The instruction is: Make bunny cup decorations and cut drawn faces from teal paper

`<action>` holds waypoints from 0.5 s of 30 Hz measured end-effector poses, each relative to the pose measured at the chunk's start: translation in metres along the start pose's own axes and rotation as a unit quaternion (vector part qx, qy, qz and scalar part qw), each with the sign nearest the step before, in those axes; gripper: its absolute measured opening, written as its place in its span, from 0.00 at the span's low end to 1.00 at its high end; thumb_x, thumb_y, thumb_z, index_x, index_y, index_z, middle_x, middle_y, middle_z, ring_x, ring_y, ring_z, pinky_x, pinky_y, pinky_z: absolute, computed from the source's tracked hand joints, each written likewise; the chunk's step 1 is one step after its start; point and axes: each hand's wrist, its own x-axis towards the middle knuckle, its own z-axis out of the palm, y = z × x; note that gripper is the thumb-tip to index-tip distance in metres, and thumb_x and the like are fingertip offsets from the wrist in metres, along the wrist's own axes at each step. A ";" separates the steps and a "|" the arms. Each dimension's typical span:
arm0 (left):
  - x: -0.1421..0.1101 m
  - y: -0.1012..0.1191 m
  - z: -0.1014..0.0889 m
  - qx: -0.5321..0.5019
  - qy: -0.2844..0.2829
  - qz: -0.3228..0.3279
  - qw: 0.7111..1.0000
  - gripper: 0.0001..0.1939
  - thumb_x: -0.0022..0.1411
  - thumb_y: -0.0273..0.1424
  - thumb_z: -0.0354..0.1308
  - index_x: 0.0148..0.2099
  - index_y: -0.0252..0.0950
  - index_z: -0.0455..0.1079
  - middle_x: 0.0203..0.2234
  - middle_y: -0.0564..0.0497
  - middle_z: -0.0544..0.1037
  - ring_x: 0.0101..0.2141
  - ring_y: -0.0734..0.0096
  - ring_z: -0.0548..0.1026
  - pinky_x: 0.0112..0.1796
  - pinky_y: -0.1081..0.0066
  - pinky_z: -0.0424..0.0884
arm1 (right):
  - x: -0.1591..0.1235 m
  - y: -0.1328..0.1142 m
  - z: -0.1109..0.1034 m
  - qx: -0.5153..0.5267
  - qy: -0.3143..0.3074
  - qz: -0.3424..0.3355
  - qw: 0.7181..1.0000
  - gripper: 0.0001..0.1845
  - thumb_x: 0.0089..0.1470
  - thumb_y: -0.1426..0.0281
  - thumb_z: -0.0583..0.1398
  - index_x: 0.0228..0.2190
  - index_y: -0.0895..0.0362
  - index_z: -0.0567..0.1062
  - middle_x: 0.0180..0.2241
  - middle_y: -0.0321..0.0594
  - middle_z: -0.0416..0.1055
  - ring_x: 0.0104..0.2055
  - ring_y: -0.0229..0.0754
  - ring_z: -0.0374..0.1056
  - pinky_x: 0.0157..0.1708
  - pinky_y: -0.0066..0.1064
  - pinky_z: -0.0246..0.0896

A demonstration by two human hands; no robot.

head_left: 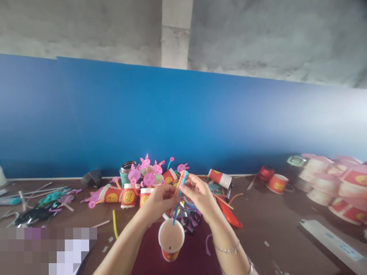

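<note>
Straws [182,182] are held near a cup [171,240] with unreadable yellow emblem [171,257].

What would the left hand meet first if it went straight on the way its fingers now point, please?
The left hand would probably meet the right hand first, just past the straws they hold, though depth is unclear.

Slants bare left forearm [123,244] and bare right forearm [226,241] inward from the lower edge of the view. Holds left hand [157,202] and right hand [198,195] close together at the centre, with the right slightly higher. Bends the fingers of both inward, with thumbs drawn toward fingertips in a light pinch.
</note>
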 end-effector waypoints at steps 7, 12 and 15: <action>-0.001 0.008 -0.009 -0.014 0.110 0.004 0.994 0.10 0.49 0.33 0.64 0.33 0.34 0.69 0.23 0.54 0.73 0.24 0.74 0.70 0.26 0.75 0.65 | -0.008 0.046 -0.041 -0.442 -0.078 0.086 0.890 0.10 0.49 0.70 0.57 0.31 0.58 0.78 0.25 0.41 0.76 0.31 0.45 0.71 0.33 0.31 0.60; 0.001 0.007 -0.010 -0.037 0.123 0.000 0.992 0.10 0.48 0.32 0.64 0.33 0.33 0.70 0.25 0.53 0.75 0.27 0.73 0.73 0.28 0.75 0.68 | -0.026 0.078 -0.029 -0.559 -0.159 0.129 0.803 0.29 0.40 0.76 0.62 0.48 0.61 0.72 0.49 0.53 0.72 0.51 0.53 0.66 0.48 0.34 0.57; 0.002 0.007 -0.013 -0.039 0.122 0.003 0.992 0.11 0.46 0.32 0.65 0.31 0.34 0.70 0.23 0.54 0.75 0.26 0.74 0.73 0.27 0.76 0.68 | -0.025 0.080 -0.023 -0.569 -0.175 0.125 0.794 0.29 0.40 0.80 0.59 0.49 0.62 0.72 0.49 0.54 0.71 0.52 0.53 0.66 0.49 0.34 0.55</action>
